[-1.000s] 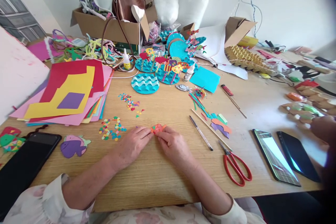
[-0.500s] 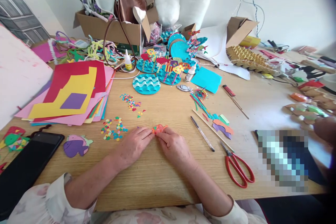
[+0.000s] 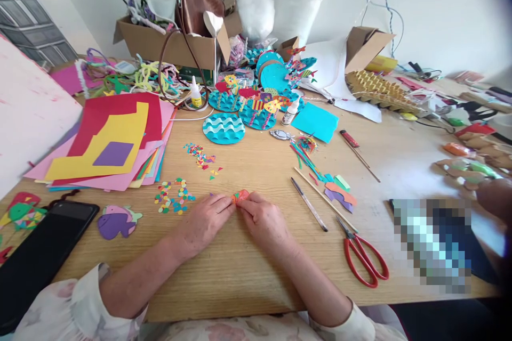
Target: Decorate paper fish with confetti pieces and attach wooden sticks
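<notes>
A small orange paper fish (image 3: 241, 196) with coloured bits on it lies between my hands on the wooden table. My left hand (image 3: 205, 222) has its fingers pressed together on the fish's left edge. From the other side, the fingers of my right hand (image 3: 264, 222) are pinched on it and cover part of it. Round paper dots (image 3: 175, 195) are scattered beside my left hand, and small paper triangles (image 3: 200, 155) lie farther back. Right of my right hand are a pen (image 3: 309, 204), a thin wooden stick (image 3: 326, 199) and red-handled scissors (image 3: 363, 254).
Coloured paper sheets (image 3: 108, 138), a black phone (image 3: 48, 256) and purple and pink paper fish (image 3: 117, 221) are at left. Blue wave-covered discs (image 3: 223, 128) and glue bottles (image 3: 290, 110) stand behind. Another person's hand (image 3: 494, 197) is at the right edge.
Both hands stay at the orange fish, with my right fingers covering slightly more of its right end. The whole view has shifted very slightly.
</notes>
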Tool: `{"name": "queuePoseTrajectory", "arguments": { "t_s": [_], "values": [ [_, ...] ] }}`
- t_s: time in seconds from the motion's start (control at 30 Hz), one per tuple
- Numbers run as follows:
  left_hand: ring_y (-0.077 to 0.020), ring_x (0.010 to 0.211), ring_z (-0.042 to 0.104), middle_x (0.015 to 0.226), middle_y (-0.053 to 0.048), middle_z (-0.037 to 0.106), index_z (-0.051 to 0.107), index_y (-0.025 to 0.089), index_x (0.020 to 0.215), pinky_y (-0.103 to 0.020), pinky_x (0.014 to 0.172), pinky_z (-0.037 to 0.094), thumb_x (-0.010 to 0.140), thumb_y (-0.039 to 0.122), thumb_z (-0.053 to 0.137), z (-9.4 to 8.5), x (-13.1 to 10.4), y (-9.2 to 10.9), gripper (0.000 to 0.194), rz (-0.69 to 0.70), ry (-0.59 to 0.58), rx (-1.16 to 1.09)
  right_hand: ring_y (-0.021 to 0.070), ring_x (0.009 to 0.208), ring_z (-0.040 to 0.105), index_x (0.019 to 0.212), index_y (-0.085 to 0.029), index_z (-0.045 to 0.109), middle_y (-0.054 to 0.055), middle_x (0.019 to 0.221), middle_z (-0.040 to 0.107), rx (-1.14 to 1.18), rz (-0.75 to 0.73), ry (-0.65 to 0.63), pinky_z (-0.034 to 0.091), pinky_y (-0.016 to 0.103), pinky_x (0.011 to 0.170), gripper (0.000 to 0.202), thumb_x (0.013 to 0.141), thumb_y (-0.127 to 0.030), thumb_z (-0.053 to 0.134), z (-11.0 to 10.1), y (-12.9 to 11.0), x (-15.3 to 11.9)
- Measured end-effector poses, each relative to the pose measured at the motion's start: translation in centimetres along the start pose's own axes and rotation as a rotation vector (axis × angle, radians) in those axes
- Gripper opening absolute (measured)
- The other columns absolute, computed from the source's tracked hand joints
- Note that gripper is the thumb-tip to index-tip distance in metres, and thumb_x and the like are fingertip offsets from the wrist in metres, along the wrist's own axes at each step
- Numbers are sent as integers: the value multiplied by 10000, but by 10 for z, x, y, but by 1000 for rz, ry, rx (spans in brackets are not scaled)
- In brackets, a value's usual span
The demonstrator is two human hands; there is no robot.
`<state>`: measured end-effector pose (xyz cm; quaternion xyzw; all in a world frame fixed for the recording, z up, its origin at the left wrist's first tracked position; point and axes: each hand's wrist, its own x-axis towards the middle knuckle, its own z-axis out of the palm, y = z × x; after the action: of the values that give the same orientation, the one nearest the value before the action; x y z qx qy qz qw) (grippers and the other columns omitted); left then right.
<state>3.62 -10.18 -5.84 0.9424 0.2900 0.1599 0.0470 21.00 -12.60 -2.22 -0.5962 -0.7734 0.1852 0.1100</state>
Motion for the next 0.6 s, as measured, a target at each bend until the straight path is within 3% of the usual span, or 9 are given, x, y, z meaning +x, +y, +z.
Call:
{"name": "queuePoseTrajectory", "arguments": {
  "t_s": [0.4,0.6],
  "values": [
    [-194,1011,480,1098,-81,552,498,124,1142,-367,869,448,904,166,368,-3,1,1,275,-10,-30,0,109,762,579,920,-221,663,31,837,614,41,-15,16,395,176,660,276,872,-162,398,-2,1,-1],
    [-188,974,494,1072,-68,558,500,135,1121,-356,854,455,897,146,375,-4,1,1,257,4,-21,13,106,728,575,895,-214,672,24,810,613,134,-28,139,404,188,660,251,854,-152,431,-12,14,-7]
  ]
}}
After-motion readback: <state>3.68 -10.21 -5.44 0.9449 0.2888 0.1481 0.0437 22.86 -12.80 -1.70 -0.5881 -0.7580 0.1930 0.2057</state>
